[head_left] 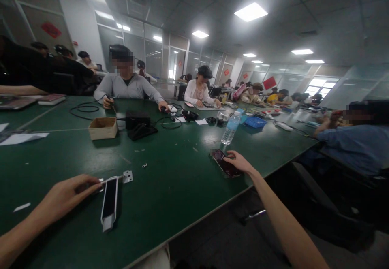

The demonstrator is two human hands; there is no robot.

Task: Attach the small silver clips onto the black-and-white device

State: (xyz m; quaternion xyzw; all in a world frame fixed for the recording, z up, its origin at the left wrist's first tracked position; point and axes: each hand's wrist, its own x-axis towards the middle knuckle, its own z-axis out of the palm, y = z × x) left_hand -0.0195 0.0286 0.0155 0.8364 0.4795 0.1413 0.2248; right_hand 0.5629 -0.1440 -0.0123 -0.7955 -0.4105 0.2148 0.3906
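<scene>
My left hand (65, 198) lies on the green table (170, 180) with its fingers curled, the fingertips pinching the end of a thin metal rod next to a long white-and-black part (109, 202). A small metal bracket (127, 176) sits at the rod's far end. My right hand (240, 161) reaches out to a dark phone (226, 163) lying flat on the table, fingers resting on its edge. A tiny screw or nut (145, 165) lies loose between the two hands.
A clear water bottle (231, 128) stands beyond the phone. A small cardboard box (103, 128) and a black device with cables (139, 125) sit mid-table. People sit across and to the right; a blue tray (255, 122) lies further off. The table edge runs diagonally below my right arm.
</scene>
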